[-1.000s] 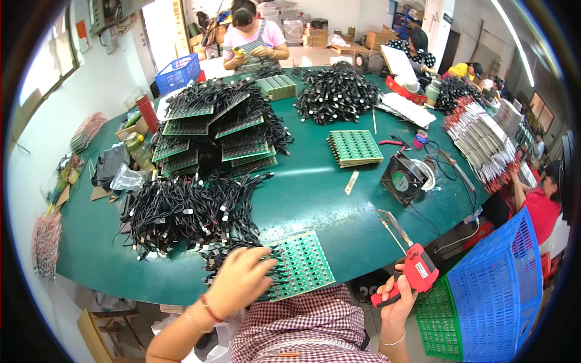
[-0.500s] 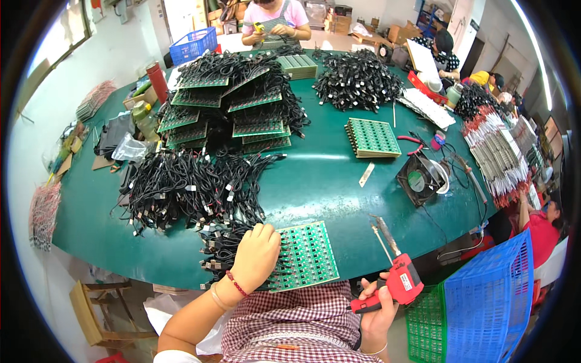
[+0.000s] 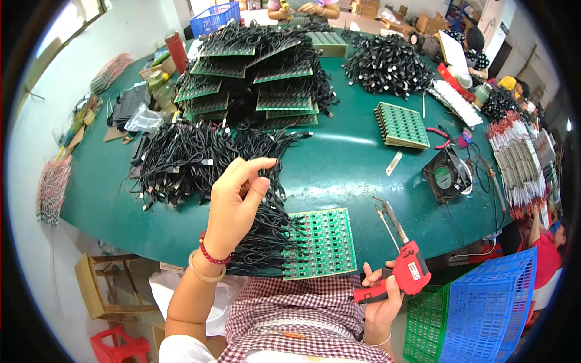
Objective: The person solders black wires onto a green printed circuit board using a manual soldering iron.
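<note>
At the lower right of the frame, the right hand (image 3: 384, 310) is wrapped round the handle of a red soldering gun (image 3: 402, 277); its tip points up and away, clear of the work. In the lower middle, a green circuit-board panel (image 3: 331, 245) lies at the near edge of the tabletop (image 3: 339, 166). Black cables (image 3: 261, 237) trail leftward from its left part, where their ends appear joined to the pads, while the columns to the right have no leads. The panel therefore looks only partly wired, with the larger share left. Left of centre, the left hand (image 3: 235, 202) hangs above these cables, index finger and thumb apart at the tips; whether that grip has a lead in it, I cannot tell.

Just beyond, at centre left, a loose heap of USB-type cables (image 3: 181, 162) remains to draw on. Behind it, at upper left, rises a pile of panels with cables attached (image 3: 283, 74), apparently finished work. At upper right of centre sits a stack of bare panels (image 3: 404, 125), seemingly unwired. Farther off, near the top, lies another cable mound (image 3: 387, 63), so plenty seems left overall.
</note>
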### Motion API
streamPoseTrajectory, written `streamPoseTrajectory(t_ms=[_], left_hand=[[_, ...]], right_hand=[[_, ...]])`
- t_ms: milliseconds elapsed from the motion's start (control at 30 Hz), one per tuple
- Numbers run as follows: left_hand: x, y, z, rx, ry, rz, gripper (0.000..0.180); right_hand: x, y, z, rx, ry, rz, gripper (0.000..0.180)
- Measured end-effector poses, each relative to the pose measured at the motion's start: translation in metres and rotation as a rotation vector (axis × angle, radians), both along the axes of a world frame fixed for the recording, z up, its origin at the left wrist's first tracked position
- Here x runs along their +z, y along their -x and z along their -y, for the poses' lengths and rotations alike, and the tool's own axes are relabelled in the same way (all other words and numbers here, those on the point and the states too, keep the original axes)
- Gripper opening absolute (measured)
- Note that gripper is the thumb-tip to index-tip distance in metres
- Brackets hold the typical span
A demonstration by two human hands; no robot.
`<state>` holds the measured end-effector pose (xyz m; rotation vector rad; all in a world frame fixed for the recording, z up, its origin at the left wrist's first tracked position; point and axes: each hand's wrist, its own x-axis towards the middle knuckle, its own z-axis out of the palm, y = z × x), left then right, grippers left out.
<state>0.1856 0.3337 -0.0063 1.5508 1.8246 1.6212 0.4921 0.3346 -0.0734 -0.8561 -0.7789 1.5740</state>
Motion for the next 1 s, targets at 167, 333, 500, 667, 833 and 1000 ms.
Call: streamPoseTrajectory(t_ms=[167,333,500,667,833,1000], left_hand=[[-0.002,-0.007,-0.003,-0.11,0.058,0.175,0.033],[-0.002,-0.016,-0.004,-0.201,0.137,0.329,0.034],[-0.007,-0.025,-0.005,-0.299,0.119,0.306,0.036],[0.003,-0.037,0.006,-0.217,0.116,0.034,0.041],[0.024,-0.07,0.025,-0.237,0.142,-0.444,0.021],[-0.051,-0.097,0.039,-0.235,0.321,-0.57,0.015]], right_hand=[[-0.003,-0.002,0.0,0.011,0.003,0.01,0.037],[-0.003,-0.004,0.0,0.012,0.013,0.016,0.038],[-0.007,-0.007,0.001,0.023,0.002,-0.003,0.038],[-0.005,-0.004,0.004,0.024,0.026,0.041,0.038],[-0.005,-0.006,0.005,0.043,0.035,0.048,0.04],[-0.002,-0.006,0.01,0.083,0.02,0.074,0.039]])
